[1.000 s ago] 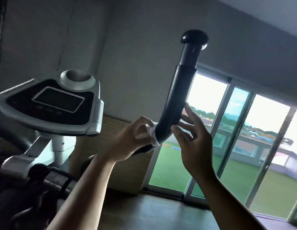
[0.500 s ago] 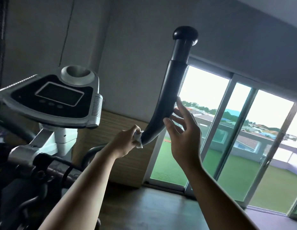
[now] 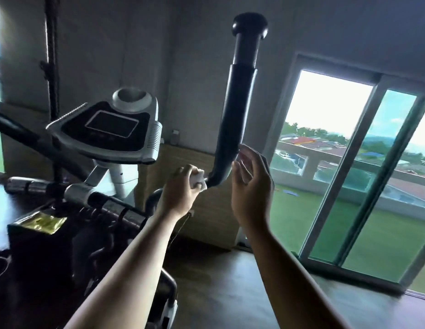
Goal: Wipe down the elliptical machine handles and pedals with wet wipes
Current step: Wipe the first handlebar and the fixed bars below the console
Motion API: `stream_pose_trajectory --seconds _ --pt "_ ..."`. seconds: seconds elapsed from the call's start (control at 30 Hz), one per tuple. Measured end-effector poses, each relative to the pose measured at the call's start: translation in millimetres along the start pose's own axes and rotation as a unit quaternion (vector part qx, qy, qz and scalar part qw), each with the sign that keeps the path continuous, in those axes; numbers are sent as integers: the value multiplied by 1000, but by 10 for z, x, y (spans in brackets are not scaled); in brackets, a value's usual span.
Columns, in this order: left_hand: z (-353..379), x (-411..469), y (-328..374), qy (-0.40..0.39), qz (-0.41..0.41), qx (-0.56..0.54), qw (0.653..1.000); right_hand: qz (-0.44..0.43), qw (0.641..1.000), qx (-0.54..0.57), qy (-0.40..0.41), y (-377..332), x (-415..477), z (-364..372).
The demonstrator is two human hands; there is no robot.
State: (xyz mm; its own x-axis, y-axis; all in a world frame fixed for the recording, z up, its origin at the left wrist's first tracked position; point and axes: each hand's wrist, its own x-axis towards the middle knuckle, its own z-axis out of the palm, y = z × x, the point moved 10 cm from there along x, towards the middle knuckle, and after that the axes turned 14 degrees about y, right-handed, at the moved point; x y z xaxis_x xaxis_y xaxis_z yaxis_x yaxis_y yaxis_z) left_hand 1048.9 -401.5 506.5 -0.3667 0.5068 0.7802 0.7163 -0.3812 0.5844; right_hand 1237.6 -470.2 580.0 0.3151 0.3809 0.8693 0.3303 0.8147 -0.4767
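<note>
The elliptical handle point(image 3: 237, 110) is black, the wet wipe point(image 3: 198, 178) white; the console point(image 3: 107, 131) is silver-grey around a black face, and the lawn point(image 3: 301, 222) is green.

Handle point(image 3: 240, 103) between console point(image 3: 107, 129) left and window point(image 3: 330, 110) right, seemingly farther.

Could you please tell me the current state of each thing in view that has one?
Handle: upright, bent at its lower end.
Wet wipe: bunched, pressed against that lower bend.
Left hand: grips the wipe.
Right hand: open, fingers straight, beside the bend.
Console screen: dark.
</note>
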Motion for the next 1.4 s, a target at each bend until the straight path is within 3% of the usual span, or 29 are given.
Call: stream_pose_trajectory --seconds 0.17,0.37,0.6,0.77,1.0,1.23,1.4 --pt "-477 -62 33 62 10 44 997 82 996 2 -32 324 -530 78" --pt "-1070 -279 -91 98 -13 121 988 166 975 21 -148 621 -1042 450" --pt "-1590 -613 -590 166 -101 208 959 140 945 19 -297 673 -1505 1058" --pt "-1555 -814 -886 179 -123 219 951 141 912 46 -383 689 -1732 1440" --pt "-1243 -1211 -776 260 -104 145 949 290 868 161 -370 955 -1899 1588" --pt "-1510 -945 -1148 307 -149 194 920 359 829 181 -389 1066 -1966 1664" --pt "-1169 -1212 -840 292 -126 154 936 373 807 208 -408 1031 -2010 1650"
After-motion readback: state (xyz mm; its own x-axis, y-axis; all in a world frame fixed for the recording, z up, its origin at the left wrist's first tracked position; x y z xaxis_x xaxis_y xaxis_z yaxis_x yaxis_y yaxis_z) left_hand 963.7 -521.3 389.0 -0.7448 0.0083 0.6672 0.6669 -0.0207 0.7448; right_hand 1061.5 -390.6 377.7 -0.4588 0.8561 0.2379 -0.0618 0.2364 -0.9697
